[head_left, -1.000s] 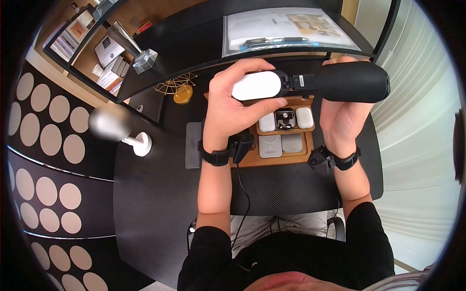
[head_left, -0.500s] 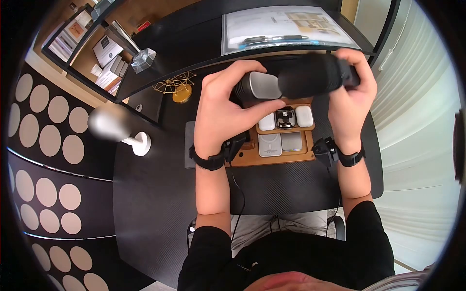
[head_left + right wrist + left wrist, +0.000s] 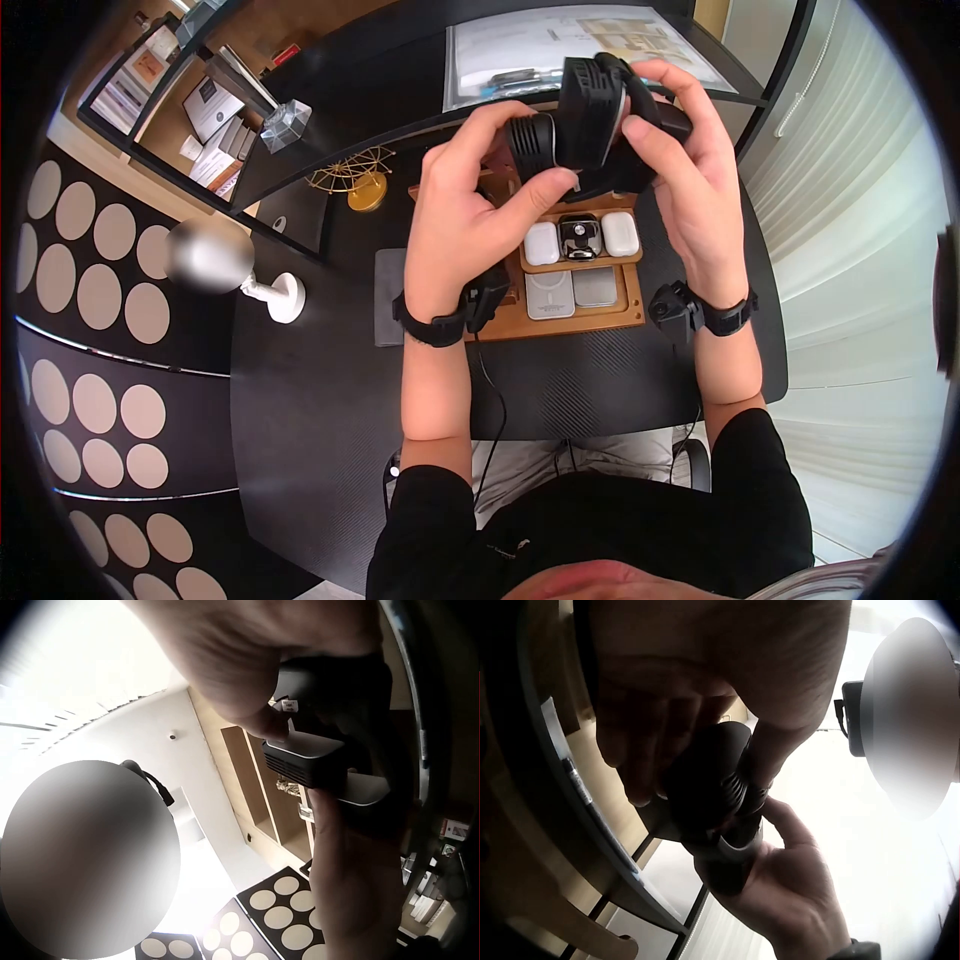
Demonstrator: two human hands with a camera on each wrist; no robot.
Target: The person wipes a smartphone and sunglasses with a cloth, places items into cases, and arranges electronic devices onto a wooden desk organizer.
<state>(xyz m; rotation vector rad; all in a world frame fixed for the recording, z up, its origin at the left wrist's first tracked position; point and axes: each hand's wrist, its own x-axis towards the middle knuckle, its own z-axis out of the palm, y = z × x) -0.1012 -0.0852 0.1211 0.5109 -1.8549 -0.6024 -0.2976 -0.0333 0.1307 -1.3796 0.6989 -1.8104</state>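
Observation:
A black device with ribbed parts (image 3: 590, 110) is held up between both hands, above the back of the wooden tray (image 3: 480, 326). The left hand (image 3: 460, 210) grips its left end, thumb below. Fingers of the right hand (image 3: 700, 190) curl round its right side, with the thumb on the near face. In the left wrist view the device (image 3: 709, 776) looks dark between the two hands. The right wrist view shows a ribbed block with a pale face (image 3: 304, 759) by the fingers. Below lie two white cases (image 3: 621, 234), a watch (image 3: 580, 238) and two flat silvery pieces (image 3: 550, 295).
A black shelf edge (image 3: 400, 137) runs behind the hands, bearing a clear folder with pens (image 3: 520, 78). On the left are a golden wire ornament (image 3: 367, 192), a white lamp (image 3: 285, 298) and a grey pad (image 3: 390, 300). Cables hang from the wrist cameras.
The device has turned in the hands: its smooth white and black ends now give way to ribbed sides. The right hand has shifted its hold, its thumb now on the near face.

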